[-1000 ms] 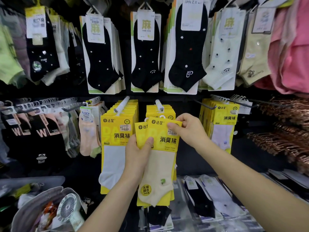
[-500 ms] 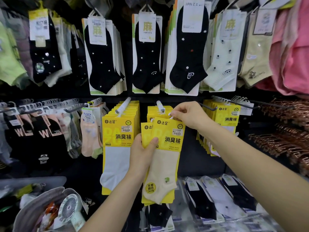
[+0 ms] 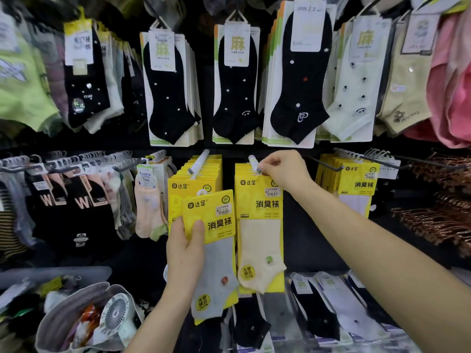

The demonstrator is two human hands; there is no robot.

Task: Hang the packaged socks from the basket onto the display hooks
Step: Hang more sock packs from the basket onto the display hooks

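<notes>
A second ago both yellow packs sat fanned together in the left hand (image 3: 184, 248), and half a second ago the right hand (image 3: 283, 171) was lifting the front one by its top edge. Now the cream sock pack (image 3: 260, 225) hangs apart from the left hand, up against the stack on the middle hook (image 3: 253, 161). The right fingers (image 3: 265, 169) pinch its hang tab at the hook's white tip. They cover the hole, so it cannot be told whether the tab is fully threaded. By the look of it this pack is nearly hung and needs only a push back along the hook and a release. The grey sock pack (image 3: 216, 240) is next: the left hand grips it, thumb across the front and fingers curled behind, in front of the neighbouring hook (image 3: 201, 161), which carries its own stack of yellow packs (image 3: 190, 186). A third stack of the same yellow packs (image 3: 356, 184) hangs further right. At the lower left the basket (image 3: 53, 324), grey and soft-sided, holds a small white fan (image 3: 116, 313) and some blurred coloured items. No yellow packs can be made out in it.
</notes>
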